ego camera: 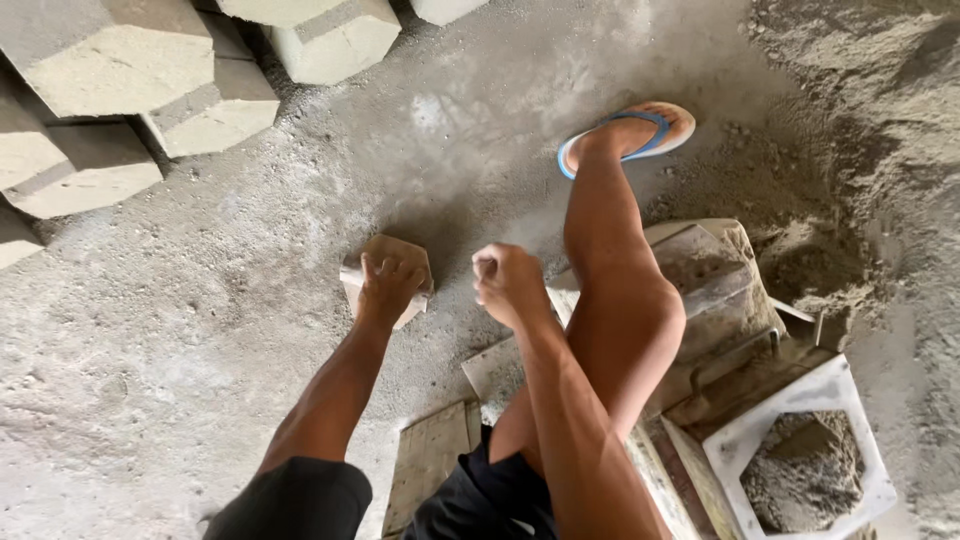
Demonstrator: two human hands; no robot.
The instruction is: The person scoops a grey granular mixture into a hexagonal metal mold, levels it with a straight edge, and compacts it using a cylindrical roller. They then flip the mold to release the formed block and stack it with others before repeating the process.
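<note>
Left hand (pixel 388 285) grips one hexagonal board (pixel 388 272) on open floor (pixel 180 330); right hand (pixel 507 283) fisted, empty; seven blocks (pixel 215 105) stacked far-left.

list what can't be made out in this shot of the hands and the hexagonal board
Head view:
- Middle of the hexagonal board: covered by the left hand.
- Right hand: fist closed, anything inside is hidden.
- White hexagonal mould: cut by the bottom edge.
- Grey blocks: cut by the top and left edges.
</note>
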